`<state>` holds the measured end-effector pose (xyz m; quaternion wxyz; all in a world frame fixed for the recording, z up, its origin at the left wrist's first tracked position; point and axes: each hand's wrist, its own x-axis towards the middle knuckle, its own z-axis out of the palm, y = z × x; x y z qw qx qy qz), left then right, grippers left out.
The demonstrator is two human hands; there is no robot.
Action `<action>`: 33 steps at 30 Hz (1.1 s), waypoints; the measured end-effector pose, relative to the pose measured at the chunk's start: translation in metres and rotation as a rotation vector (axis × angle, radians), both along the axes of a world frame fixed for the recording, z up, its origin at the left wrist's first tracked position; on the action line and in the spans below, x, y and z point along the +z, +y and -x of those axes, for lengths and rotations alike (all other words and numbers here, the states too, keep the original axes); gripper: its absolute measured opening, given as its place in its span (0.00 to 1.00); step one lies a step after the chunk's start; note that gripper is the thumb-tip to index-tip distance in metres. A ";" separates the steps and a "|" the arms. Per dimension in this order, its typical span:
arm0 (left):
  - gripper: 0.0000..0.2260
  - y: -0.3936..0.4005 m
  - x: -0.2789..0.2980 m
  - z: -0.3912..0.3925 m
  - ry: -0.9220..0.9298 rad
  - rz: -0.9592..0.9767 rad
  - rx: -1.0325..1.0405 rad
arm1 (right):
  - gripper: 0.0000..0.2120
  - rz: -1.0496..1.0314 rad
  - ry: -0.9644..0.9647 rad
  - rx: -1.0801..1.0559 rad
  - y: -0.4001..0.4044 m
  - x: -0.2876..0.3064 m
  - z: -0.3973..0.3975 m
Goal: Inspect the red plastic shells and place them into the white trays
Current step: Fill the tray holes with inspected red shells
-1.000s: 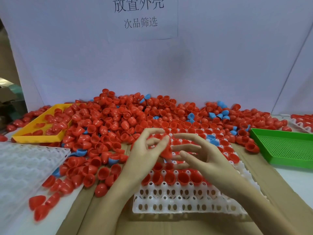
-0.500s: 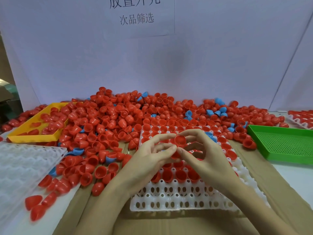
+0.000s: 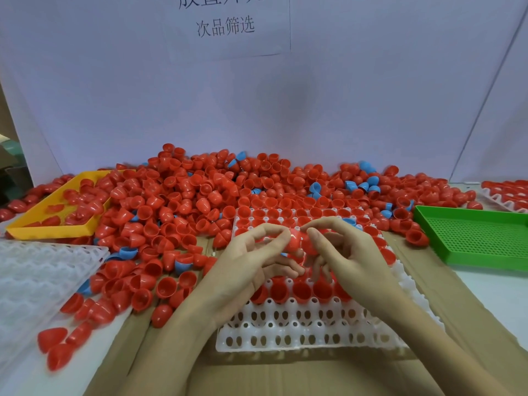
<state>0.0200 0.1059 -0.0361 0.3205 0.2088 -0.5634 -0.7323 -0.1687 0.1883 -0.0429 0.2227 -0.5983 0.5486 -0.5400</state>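
A big heap of red plastic shells (image 3: 183, 207) covers the back of the table, with a few blue ones mixed in. A white tray (image 3: 308, 332) lies in front of me; its far rows hold red shells and its two near rows are bare. Above the tray's middle, my left hand (image 3: 254, 261) and my right hand (image 3: 345, 252) meet. Both pinch one red shell (image 3: 300, 242) between fingertips and thumbs. The shell is partly hidden by the fingers.
A yellow tray (image 3: 48, 227) with a few red shells sits at the back left. A second white tray (image 3: 37, 278) lies at the left. A green perforated tray (image 3: 480, 238) is at the right, another filled white tray (image 3: 505, 195) behind it. Loose shells (image 3: 57, 347) lie near the left front.
My two hands came together over the white tray and now hold one red shell between them, turned a little since half a second ago. The view has dipped slightly.
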 end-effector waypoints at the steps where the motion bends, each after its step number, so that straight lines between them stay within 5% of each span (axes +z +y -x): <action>1: 0.13 0.000 -0.001 0.000 -0.003 -0.008 0.001 | 0.09 -0.007 -0.009 0.009 0.000 0.001 0.000; 14: 0.14 -0.001 -0.001 0.001 -0.003 -0.115 0.015 | 0.09 -0.035 0.005 0.116 0.003 -0.001 0.000; 21: 0.15 0.004 -0.005 0.006 -0.199 0.518 0.235 | 0.11 -0.004 0.190 0.004 0.002 -0.002 0.008; 26: 0.14 0.008 -0.005 0.007 -0.155 0.616 0.293 | 0.10 0.020 0.329 -0.072 0.002 -0.001 0.011; 33: 0.17 0.012 -0.009 0.009 -0.228 0.974 0.353 | 0.09 0.005 0.252 0.035 0.003 -0.003 0.010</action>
